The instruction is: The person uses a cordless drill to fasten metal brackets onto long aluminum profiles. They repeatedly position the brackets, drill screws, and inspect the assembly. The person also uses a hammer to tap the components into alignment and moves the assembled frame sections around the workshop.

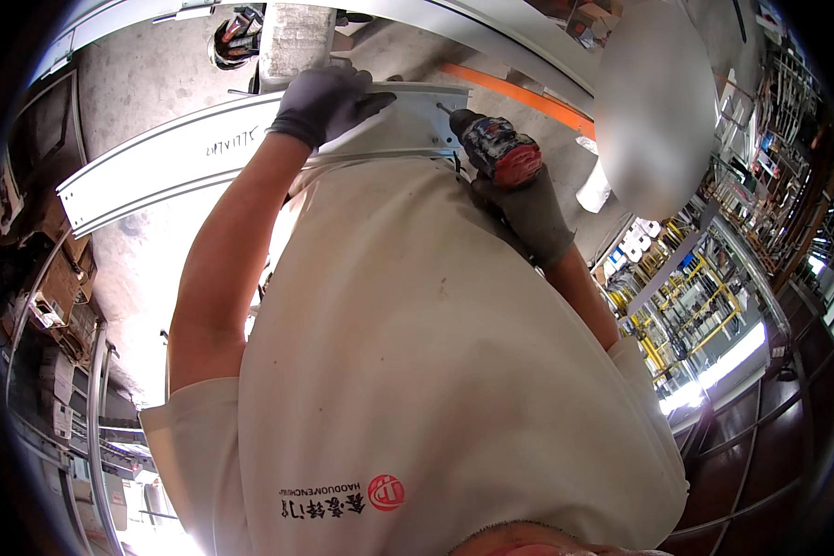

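Observation:
A long white metal profile (185, 148) lies crosswise before my body, with handwritten marks on its face and holes at both ends. My left hand (322, 104), in a grey glove, is closed over the profile's far edge right of its middle, the thumb pointing right along it. In my gloved right hand (539, 218) is a cordless drill (499, 150) with a worn dark body and a red back end. Its thin bit points at the profile's right end, by a hole; whether the tip touches metal I cannot tell. My shirt hides part of the near edge.
Beyond the profile stands a pale block-like support (295, 46), beside a round holder of tools (238, 42). An orange beam (519, 95) runs behind the drill. Another long white profile (519, 32) crosses the far side. Cardboard boxes (57, 287) are stacked at left; yellow racks (695, 310) stand at right.

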`<action>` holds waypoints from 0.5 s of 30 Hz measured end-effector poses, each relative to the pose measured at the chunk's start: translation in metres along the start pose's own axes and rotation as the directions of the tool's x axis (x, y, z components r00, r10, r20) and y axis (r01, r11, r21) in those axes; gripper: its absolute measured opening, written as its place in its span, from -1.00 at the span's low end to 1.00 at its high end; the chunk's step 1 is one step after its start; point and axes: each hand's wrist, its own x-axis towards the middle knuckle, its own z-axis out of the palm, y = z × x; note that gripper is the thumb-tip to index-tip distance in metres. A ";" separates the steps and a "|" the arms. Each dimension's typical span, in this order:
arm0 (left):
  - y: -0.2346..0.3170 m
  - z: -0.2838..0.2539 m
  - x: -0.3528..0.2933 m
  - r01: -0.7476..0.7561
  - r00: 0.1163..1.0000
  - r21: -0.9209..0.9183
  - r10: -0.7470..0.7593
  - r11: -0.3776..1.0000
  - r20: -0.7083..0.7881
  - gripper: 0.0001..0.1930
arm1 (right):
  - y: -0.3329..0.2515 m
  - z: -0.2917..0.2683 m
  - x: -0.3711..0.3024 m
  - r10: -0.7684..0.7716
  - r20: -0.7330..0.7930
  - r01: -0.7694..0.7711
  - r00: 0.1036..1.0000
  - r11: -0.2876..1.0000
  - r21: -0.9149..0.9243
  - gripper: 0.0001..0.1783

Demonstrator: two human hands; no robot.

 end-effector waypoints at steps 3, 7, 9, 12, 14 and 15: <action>0.000 -0.001 0.001 0.003 1.000 0.000 -0.003 1.000 0.015 -0.49 | -0.014 0.004 -0.005 -0.099 -0.001 0.099 0.995 0.993 -0.059 -0.66; 0.000 0.001 0.002 0.005 1.000 0.002 -0.005 1.000 0.025 -0.49 | -0.015 0.006 -0.003 -0.251 0.037 0.254 0.967 0.948 -0.193 -0.65; 0.001 -0.003 0.003 0.020 0.999 -0.006 -0.020 1.000 0.040 -0.47 | -0.013 0.007 -0.003 -0.269 0.030 0.270 0.963 0.941 -0.205 -0.65; 0.002 -0.003 0.003 0.028 0.999 -0.014 -0.028 1.000 0.036 -0.46 | -0.017 0.006 -0.005 -0.245 0.059 0.251 0.968 0.934 -0.253 -0.65; 0.002 -0.003 0.002 0.029 0.999 -0.019 -0.029 0.999 0.030 -0.45 | -0.013 0.005 -0.003 -0.283 0.089 0.297 0.955 0.911 -0.286 -0.65; 0.002 -0.004 0.002 0.029 0.999 -0.022 -0.029 0.999 0.031 -0.45 | -0.004 0.004 0.001 -0.338 0.105 0.354 0.935 0.887 -0.297 -0.65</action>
